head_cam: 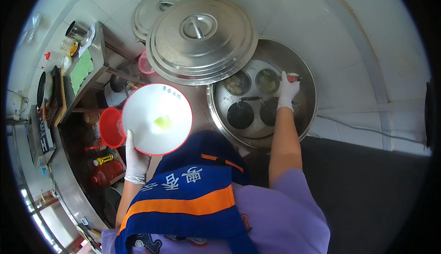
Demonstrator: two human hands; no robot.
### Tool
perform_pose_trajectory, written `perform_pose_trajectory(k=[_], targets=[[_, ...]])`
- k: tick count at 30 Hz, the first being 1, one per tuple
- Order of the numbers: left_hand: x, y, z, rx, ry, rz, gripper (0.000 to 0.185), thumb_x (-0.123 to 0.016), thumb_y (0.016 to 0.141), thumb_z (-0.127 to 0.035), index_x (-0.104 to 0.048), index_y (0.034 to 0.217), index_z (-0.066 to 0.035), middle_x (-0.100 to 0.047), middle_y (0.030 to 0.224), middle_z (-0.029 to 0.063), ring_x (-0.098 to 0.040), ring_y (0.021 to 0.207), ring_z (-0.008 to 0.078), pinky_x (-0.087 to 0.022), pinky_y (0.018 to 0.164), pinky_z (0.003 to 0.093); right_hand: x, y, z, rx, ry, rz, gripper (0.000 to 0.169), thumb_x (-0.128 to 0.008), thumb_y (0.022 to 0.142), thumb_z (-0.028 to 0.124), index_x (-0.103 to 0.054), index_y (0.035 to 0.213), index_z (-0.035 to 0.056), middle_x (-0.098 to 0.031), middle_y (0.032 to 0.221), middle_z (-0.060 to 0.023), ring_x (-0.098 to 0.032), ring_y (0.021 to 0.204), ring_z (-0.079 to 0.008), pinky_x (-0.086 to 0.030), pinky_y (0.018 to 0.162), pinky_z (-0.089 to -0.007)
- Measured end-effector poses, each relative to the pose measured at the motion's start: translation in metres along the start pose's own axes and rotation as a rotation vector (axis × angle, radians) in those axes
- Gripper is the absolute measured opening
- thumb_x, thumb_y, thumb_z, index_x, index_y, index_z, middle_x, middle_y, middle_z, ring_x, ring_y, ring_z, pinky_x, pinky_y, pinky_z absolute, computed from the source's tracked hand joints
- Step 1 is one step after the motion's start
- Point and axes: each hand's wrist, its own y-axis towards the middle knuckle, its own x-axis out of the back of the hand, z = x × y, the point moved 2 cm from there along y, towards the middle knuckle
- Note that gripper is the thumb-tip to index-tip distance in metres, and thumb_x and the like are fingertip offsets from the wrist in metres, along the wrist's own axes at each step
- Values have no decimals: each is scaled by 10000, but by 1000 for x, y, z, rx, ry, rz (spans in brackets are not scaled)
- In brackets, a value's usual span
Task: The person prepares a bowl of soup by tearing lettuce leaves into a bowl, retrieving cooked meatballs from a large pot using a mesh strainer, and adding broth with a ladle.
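My left hand (136,157), in a white glove, grips the lower left rim of a white bowl with a red edge (144,105). A pale green piece of food (162,122) lies in the bowl. My right hand (288,90), also gloved, is closed around a red-and-dark handle (293,79); the tool's working end is not clear. That hand is over a large steel pot (309,67) fitted with a metal insert plate (255,97) with several round openings. In the opening nearest my right hand, light and green food (267,80) sits in liquid.
A big steel lid (220,50) overlaps the pot's upper left rim; another lidded pot (148,12) stands behind. At left are a steel counter (98,52) with a green cloth (82,70), a red bucket (110,126) and a frying pan (43,88). A cable (365,130) runs along the wall.
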Motion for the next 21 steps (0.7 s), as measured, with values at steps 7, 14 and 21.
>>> perform_pose_trajectory(k=[7,14,21], targets=[[-11,2,-6,44,89,-58,752,-568,878,-565,-367,1397,-59,-490,1352,128,-492,1239,254,-461,988,396,-20,-20,-74,-343,-26,184,380,-827,715,159,-586,973,18,-622,947,-106,-589,831,-181,-484,768,-325],[-31,20,-10,146,48,108,598,-510,954,-446,-387,1388,-53,-481,1366,109,-475,1247,229,-407,1033,372,14,22,39,-62,-138,182,396,-840,707,212,-633,953,-20,-664,898,-83,-606,791,-165,-491,742,-319],[-73,48,-14,260,30,414,545,-504,978,-340,-363,1407,-35,-464,1386,104,-456,1261,199,-359,1069,365,93,-5,126,-30,-161,135,235,-773,779,183,-667,912,22,-668,875,-43,-611,802,-138,-488,758,-292]])
